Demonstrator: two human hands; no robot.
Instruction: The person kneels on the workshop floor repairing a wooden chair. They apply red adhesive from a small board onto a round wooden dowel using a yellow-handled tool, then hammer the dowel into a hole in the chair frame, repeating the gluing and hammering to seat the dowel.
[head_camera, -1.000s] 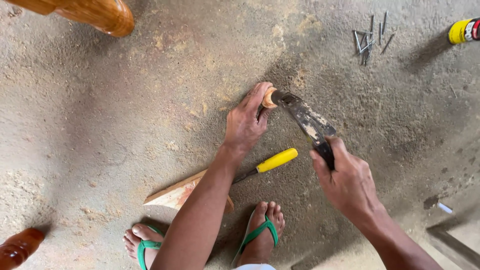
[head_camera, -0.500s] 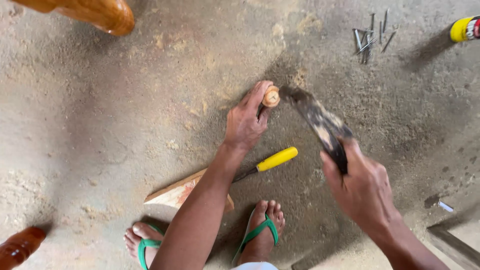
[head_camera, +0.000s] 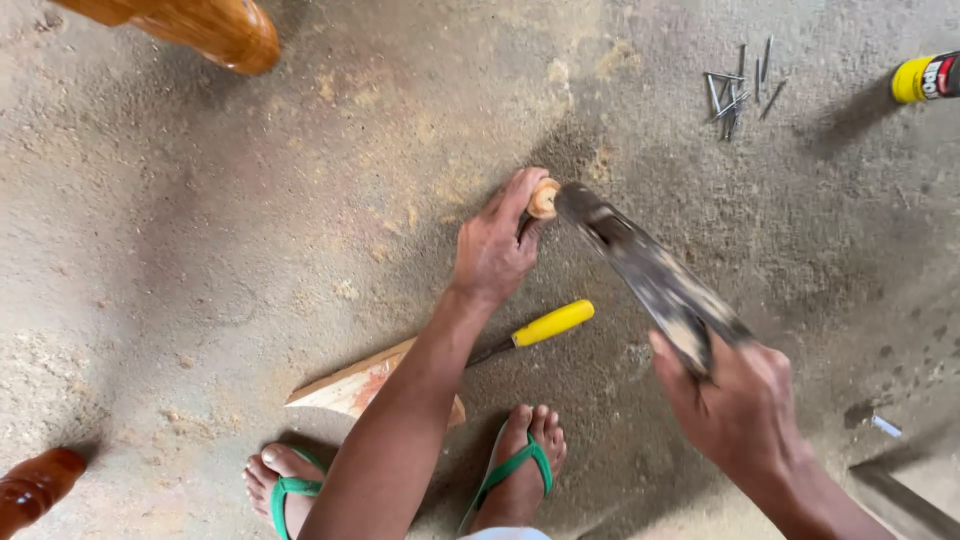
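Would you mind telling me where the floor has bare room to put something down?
Bare floor lies left of the left hand, between the varnished leg and wood wedge. It is crowded around the blade, nails and yellow-handled tool.

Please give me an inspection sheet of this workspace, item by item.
Surface: dusty concrete floor with sawdust.
Job's things: small round wooden piece; long machete blade, motion-blurred, tip at the piece.
Clutter: yellow-handled tool, wedge-shaped wood offcut, loose nails, yellow-capped container.
Grips: left hand pinches the wooden piece; right hand grips the machete.
Cables: nothing seen.
Surroundings: varnished wooden parts at upper left, feet in green sandals.
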